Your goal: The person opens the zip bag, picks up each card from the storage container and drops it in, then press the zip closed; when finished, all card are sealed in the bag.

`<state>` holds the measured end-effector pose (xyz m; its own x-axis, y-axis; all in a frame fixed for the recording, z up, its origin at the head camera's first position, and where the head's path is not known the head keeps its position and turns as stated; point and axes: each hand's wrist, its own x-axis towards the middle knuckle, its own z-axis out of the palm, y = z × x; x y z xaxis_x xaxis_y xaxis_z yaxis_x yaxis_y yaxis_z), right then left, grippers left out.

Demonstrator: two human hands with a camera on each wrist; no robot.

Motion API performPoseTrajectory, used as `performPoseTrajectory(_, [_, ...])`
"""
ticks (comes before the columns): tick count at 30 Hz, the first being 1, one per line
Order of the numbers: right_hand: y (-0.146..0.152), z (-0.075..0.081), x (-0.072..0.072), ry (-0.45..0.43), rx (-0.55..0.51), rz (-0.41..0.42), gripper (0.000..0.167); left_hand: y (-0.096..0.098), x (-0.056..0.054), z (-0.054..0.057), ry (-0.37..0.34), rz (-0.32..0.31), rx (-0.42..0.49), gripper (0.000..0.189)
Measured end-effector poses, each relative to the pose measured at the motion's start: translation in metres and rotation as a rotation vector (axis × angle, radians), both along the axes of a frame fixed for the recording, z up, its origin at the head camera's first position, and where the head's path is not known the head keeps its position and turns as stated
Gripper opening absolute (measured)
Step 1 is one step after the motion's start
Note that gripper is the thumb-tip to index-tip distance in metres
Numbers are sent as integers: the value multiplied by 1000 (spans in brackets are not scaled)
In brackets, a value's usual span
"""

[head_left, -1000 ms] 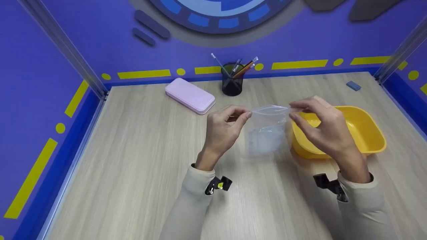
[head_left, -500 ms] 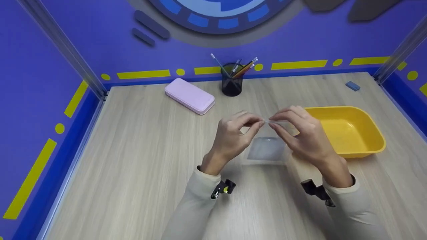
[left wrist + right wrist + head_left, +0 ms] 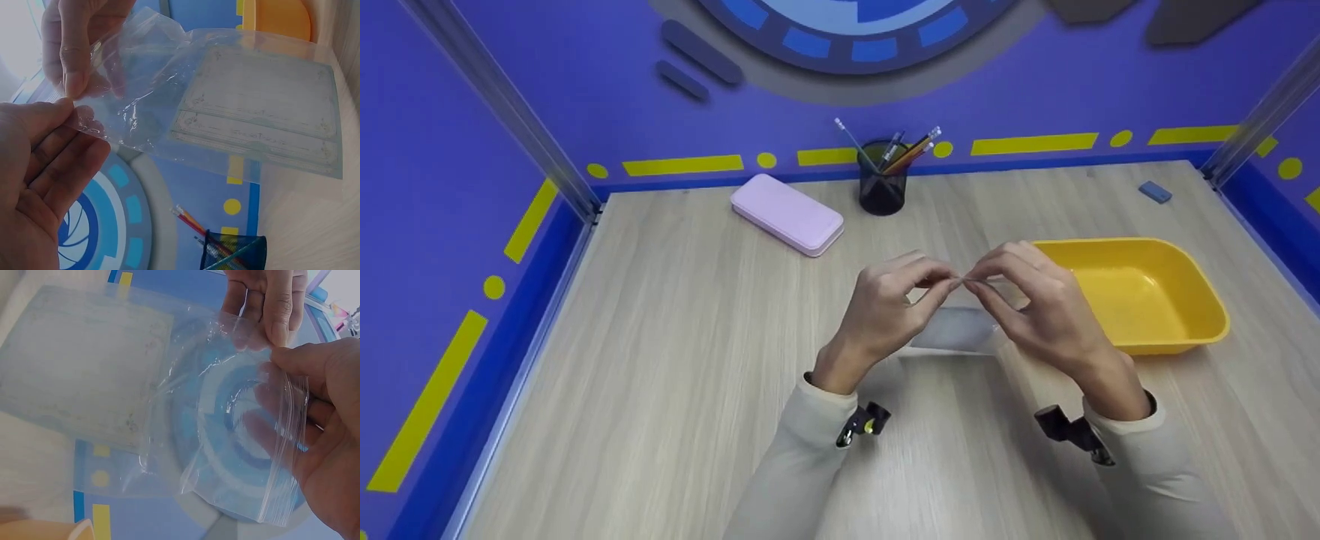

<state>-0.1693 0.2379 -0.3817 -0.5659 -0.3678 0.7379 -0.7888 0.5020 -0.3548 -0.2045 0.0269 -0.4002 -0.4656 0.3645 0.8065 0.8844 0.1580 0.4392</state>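
A clear zip bag (image 3: pixel 185 405) hangs between my two hands, with pale, patterned paper cards (image 3: pixel 259 107) inside its lower part. My left hand (image 3: pixel 883 307) pinches the top edge at the left corner between thumb and forefinger. Right beside it, my right hand (image 3: pixel 1031 307) pinches the same edge, and the fingertips of both hands meet. In the right wrist view the ridged zip strip runs down past the right thumb and fingers. From the head view, most of the bag's upper part is hidden behind the hands.
Behind the right hand stands a yellow plastic basin (image 3: pixel 1147 300) on the wooden table (image 3: pixel 660 375). A pink case (image 3: pixel 787 214) lies at the back left, with a black mesh cup (image 3: pixel 882 187) of pencils next to it. A small blue eraser (image 3: pixel 1155 193) lies at the back right.
My right hand has moved left along the bag's top edge until its fingertips meet the left hand's. The left hand has shifted slightly right. Over the last half second both hands barely move.
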Motion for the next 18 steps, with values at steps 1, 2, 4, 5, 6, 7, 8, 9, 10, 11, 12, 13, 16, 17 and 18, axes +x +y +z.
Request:
performPoseTrajectory(1, [0, 0, 0, 1, -1, 0, 21, 0, 0, 0, 1, 1, 1, 4])
performPoseTrajectory(2, [0, 0, 0, 3, -6, -1, 21, 0, 0, 0, 0, -1, 4, 4])
performPoseTrajectory(4, [0, 0, 0, 3, -11, -4, 21, 1, -1, 0, -4, -8, 16, 5])
performPoseTrajectory(5, [0, 0, 0, 3, -14, -4, 21, 1, -1, 0, -6, -15, 22, 7])
performPoseTrajectory(6, [0, 0, 0, 1, -17, -4, 21, 1, -2, 0, -6, -21, 27, 8])
performPoseTrajectory(7, [0, 0, 0, 0, -19, -3, 21, 2, -2, -1, -4, -27, 31, 10])
performPoseTrajectory(8, [0, 0, 0, 0, -19, 0, 22, 2, -2, -1, -2, -33, 33, 11])
performPoseTrajectory(9, [0, 0, 0, -3, -17, 2, 22, 2, -2, -1, 3, -34, 33, 12])
performPoseTrajectory(10, [0, 0, 0, -3, -11, 5, 21, 2, -2, -1, 9, -31, 31, 12])
performPoseTrajectory(11, [0, 1, 0, -1, -6, 7, 22, 2, -2, -1, 14, -28, 30, 11])
performPoseTrajectory(12, [-1, 1, 0, 0, 0, 9, 21, 1, -2, -2, 19, -24, 30, 10])
performPoseTrajectory(13, [0, 1, 0, 3, 5, 11, 22, 1, -2, -2, 22, -19, 29, 9])
performPoseTrajectory(16, [0, 2, 0, 9, 26, 16, 22, 1, -2, -2, 31, -3, 38, 7])
performPoseTrajectory(17, [0, 1, -1, 9, 27, 20, 22, 1, -2, -2, 31, -2, 42, 7])
performPoseTrajectory(18, [1, 1, -1, 8, 27, 25, 23, 1, -2, -2, 30, -1, 45, 7])
